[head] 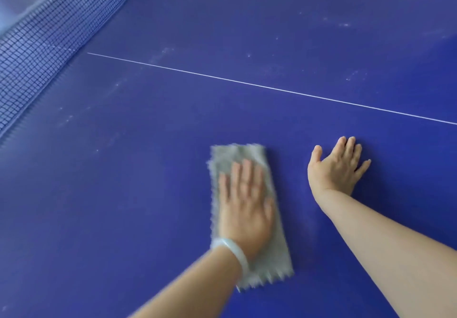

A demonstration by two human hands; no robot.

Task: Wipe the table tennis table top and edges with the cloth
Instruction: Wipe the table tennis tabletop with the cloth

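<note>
A blue table tennis table top [148,194] fills the view, with a thin white centre line [272,89] running across it. A grey folded cloth [232,155] lies flat on the top. My left hand [244,206] presses flat on the cloth with straight fingers; both look motion-blurred. A pale bangle sits on that wrist. To the right, my right hand [338,164] rests flat on the bare table surface, fingers spread, apart from the cloth.
The net [42,53] stretches along the upper left, at the far end of this table half. Pale dusty smudges [163,53] dot the surface beyond the white line and near the net. No table edge shows.
</note>
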